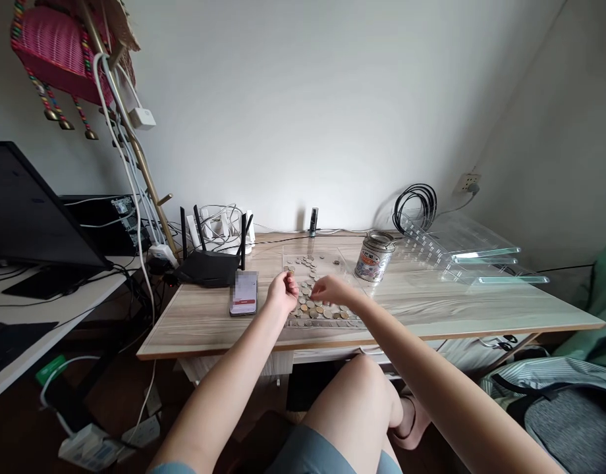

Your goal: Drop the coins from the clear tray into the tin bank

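Note:
Many loose coins (327, 314) lie spread in a shallow clear plastic tray (351, 270) on the wooden desk. Over the tray's left side is my left hand (282, 290), its fingers curled closed; whatever lies inside them is hidden. To its right, my right hand (332, 290) is low above the coins with fingers bent down and pressed together. I cannot see whether a coin is between those fingertips. A round metal tin (375, 258) with a printed label stands behind and right of the tray. Left of my left hand, a phone (244, 293) leans upright with its screen lit.
A black router (209, 268) with antennas sits behind the phone. Clear acrylic racks (485, 255) and a black cable coil (415, 205) are at the right. A small dark bottle (313, 222) stands by the wall. A monitor (26, 217) occupies the left desk.

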A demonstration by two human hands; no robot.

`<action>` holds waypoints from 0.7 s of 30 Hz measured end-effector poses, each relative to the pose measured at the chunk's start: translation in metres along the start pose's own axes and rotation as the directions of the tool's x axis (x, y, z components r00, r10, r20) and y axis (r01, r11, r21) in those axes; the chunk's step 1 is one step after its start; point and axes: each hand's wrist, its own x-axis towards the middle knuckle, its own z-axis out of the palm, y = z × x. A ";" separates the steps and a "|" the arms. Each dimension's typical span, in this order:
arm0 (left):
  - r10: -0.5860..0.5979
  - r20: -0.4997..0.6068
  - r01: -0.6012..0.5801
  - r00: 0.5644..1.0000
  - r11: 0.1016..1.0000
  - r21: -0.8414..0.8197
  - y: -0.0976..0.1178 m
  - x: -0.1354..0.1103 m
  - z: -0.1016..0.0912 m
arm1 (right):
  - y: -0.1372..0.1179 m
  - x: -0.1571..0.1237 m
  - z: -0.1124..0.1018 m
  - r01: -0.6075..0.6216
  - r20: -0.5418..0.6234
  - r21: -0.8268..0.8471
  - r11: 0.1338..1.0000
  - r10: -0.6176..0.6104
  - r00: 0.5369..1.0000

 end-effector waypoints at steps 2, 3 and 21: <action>0.001 0.020 0.000 1.000 1.000 -0.021 0.010 0.001 0.000 | -0.007 0.002 0.016 0.059 0.127 -0.114 0.992 -0.044 0.991; 0.001 0.026 -0.001 1.000 1.000 -0.029 0.014 0.002 0.001 | -0.012 0.004 0.024 0.087 0.133 -0.165 0.982 -0.066 0.989; 0.013 -0.001 -0.013 1.000 0.993 -0.114 0.020 0.005 0.002 | -0.040 0.019 0.040 -0.016 0.273 -0.149 0.989 0.057 0.960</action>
